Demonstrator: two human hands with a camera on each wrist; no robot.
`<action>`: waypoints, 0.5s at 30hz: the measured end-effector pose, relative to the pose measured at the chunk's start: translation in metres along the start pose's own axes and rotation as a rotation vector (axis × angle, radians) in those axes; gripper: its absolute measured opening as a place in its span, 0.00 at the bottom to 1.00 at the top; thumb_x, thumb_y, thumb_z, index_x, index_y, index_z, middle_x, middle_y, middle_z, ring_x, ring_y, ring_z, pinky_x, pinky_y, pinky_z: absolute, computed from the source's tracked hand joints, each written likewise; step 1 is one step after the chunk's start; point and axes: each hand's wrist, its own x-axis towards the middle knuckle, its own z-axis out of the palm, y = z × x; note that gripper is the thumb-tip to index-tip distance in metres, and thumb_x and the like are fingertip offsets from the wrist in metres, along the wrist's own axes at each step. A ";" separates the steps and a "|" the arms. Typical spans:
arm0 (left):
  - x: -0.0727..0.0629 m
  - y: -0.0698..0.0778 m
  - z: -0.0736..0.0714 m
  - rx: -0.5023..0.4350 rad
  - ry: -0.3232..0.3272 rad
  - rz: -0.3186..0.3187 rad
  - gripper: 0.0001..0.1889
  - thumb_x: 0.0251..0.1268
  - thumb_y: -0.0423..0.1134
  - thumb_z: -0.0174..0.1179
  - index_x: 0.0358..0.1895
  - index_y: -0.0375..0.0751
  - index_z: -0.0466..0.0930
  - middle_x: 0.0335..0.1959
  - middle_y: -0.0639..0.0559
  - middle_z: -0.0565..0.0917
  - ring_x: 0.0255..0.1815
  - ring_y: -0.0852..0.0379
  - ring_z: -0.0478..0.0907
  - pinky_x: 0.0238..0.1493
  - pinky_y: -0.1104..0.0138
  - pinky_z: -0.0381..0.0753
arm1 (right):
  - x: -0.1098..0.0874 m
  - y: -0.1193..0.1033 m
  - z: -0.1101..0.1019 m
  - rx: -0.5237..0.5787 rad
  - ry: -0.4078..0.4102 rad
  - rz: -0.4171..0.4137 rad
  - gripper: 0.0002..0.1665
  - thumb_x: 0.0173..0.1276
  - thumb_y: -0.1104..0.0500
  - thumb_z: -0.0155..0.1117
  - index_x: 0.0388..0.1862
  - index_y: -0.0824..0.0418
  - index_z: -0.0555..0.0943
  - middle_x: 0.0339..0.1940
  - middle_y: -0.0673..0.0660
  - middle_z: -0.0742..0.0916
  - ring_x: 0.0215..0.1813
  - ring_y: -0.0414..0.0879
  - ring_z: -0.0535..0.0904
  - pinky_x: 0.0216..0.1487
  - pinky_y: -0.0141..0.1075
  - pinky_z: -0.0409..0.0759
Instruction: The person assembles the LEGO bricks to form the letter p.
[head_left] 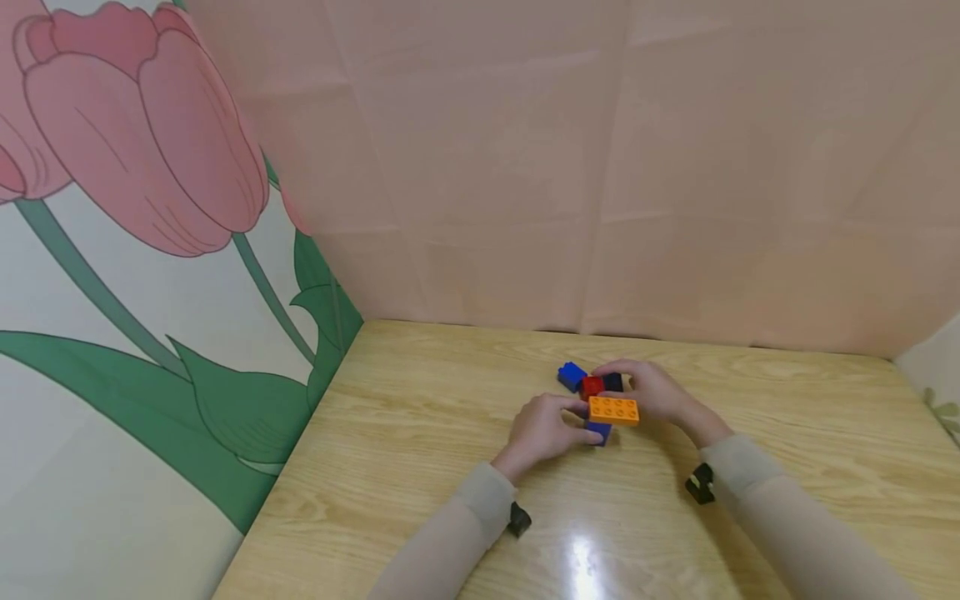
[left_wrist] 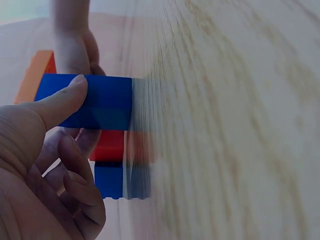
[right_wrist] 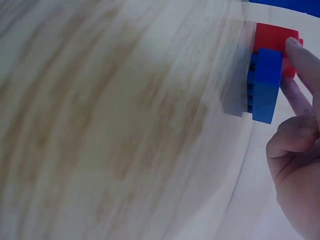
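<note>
My left hand (head_left: 546, 429) grips an upright blue block (left_wrist: 107, 97), its thumb flat on the near face and other fingers behind. An orange brick (head_left: 613, 410) with studs up sits across the top of that block and overhangs to the right. My right hand (head_left: 658, 392) reaches in from the right and pinches a red brick (right_wrist: 272, 37), a fingertip on its side. Against the red brick stands a dark blue brick (right_wrist: 266, 82), studs facing sideways, between the right hand's finger and thumb in the head view. Another blue brick (head_left: 572, 376) lies left of the red one.
The bricks are grouped on a wood-grain table (head_left: 420, 392). A pink cloth wall (head_left: 480, 167) rises along its back edge, and a tulip-printed panel (head_left: 150, 333) stands on the left. Dark wrist cameras hang under both sleeves.
</note>
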 end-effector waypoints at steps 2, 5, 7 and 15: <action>0.000 0.000 0.000 0.001 0.000 0.003 0.20 0.50 0.60 0.80 0.49 0.67 0.91 0.41 0.79 0.84 0.49 0.65 0.81 0.50 0.61 0.79 | 0.000 0.000 0.001 -0.009 0.008 0.004 0.24 0.68 0.56 0.76 0.62 0.52 0.86 0.60 0.62 0.86 0.24 0.44 0.61 0.28 0.36 0.64; 0.000 0.000 0.000 -0.004 -0.002 0.003 0.20 0.50 0.60 0.80 0.49 0.67 0.91 0.40 0.79 0.84 0.48 0.65 0.81 0.51 0.61 0.79 | 0.000 0.001 0.001 -0.026 0.020 0.004 0.23 0.68 0.56 0.76 0.62 0.51 0.86 0.58 0.61 0.87 0.24 0.43 0.60 0.27 0.36 0.63; -0.001 0.001 0.000 -0.007 -0.004 0.001 0.20 0.50 0.60 0.80 0.48 0.66 0.91 0.40 0.79 0.84 0.48 0.66 0.80 0.51 0.61 0.79 | -0.001 -0.001 0.000 -0.023 0.030 0.010 0.22 0.68 0.55 0.76 0.61 0.51 0.87 0.58 0.61 0.87 0.23 0.43 0.60 0.27 0.35 0.62; -0.002 0.001 0.000 -0.002 -0.004 -0.006 0.20 0.51 0.60 0.79 0.48 0.67 0.91 0.41 0.79 0.84 0.49 0.66 0.80 0.53 0.59 0.78 | -0.009 -0.010 -0.007 -0.024 0.056 0.017 0.24 0.69 0.44 0.74 0.61 0.50 0.86 0.60 0.60 0.87 0.33 0.49 0.73 0.31 0.37 0.69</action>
